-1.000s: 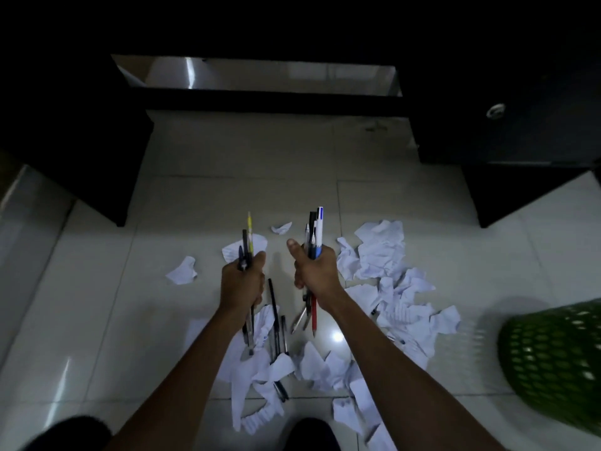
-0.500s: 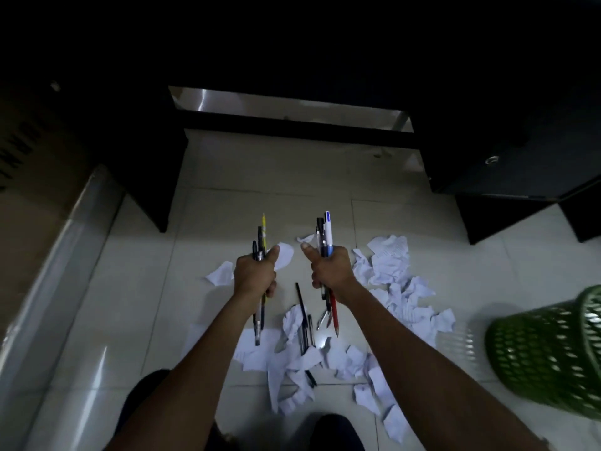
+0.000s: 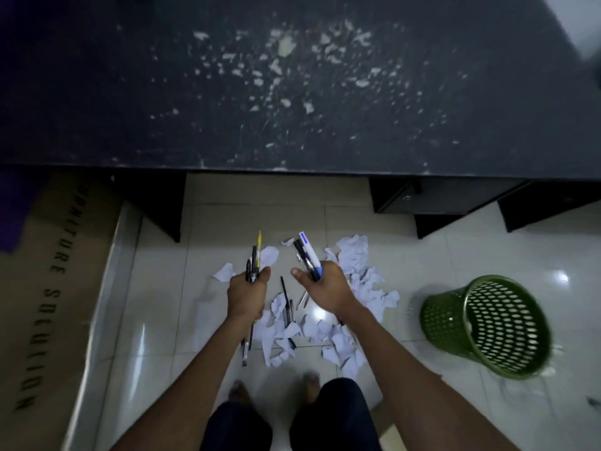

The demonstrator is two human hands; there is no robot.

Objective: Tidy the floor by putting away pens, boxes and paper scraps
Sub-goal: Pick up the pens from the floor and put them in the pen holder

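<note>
My left hand (image 3: 245,296) grips a bundle of pens (image 3: 254,260), black ones and a yellow one, their tips pointing up and down past the fist. My right hand (image 3: 327,289) grips a second bundle of pens (image 3: 307,255), among them a white and blue one. Both hands are held above the white tiled floor. Below them lie torn white paper scraps (image 3: 357,281) and a few loose black pens (image 3: 286,302) among the scraps.
A green perforated basket (image 3: 481,323) lies tipped on the floor at the right. A dark speckled desk top (image 3: 292,92) fills the upper view, with drawers (image 3: 432,196) beneath. A brown cardboard box (image 3: 42,288) stands at the left. My feet and knees show at the bottom.
The view has risen and tilted, so the desk top now fills the upper frame. Both hands still hold their pens, now higher above the floor.
</note>
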